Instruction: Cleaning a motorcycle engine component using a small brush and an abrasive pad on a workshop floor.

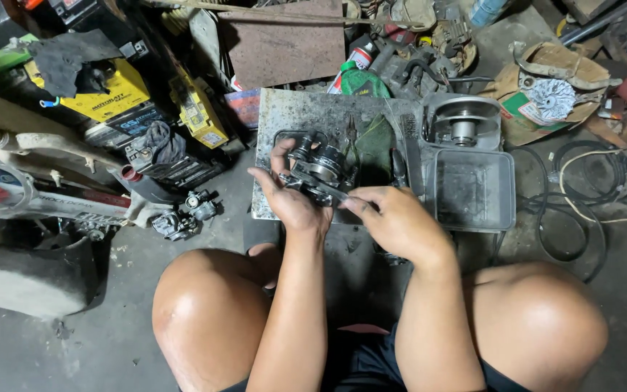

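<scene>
You squat on the concrete floor (132,290) with both knees filling the bottom of the frame, and your hands meet just above them at the centre. Your left hand (290,196) curls around a small dark metal engine part (317,170), thumb and fingers wrapped up its left side so that it is held off the ground, over the lower edge of a grimy grey metal sheet (292,109) lying on the floor. Your right hand (393,218) comes in from the right, its fingers pressed together and pinching a thin dark tool (328,190) whose tip lies against the lower side of the part; what kind of tool it is cannot be told. Just behind the part on the sheet lies a dark green rag (375,145). To the right of centre sits a grey rectangular metal tray (473,190), and touching its far edge is a round pulley-like drive part (464,123) in a second container. A black rubber belt (589,210) loops on the floor at the right, with a pale cord (582,181) across it. Left of centre a small carburettor (183,214) lies on the floor, and above it, in the upper left of the frame, stand yellow and black batteries (110,94). A red and white spray can (353,62) lies at top centre among clutter.
</scene>
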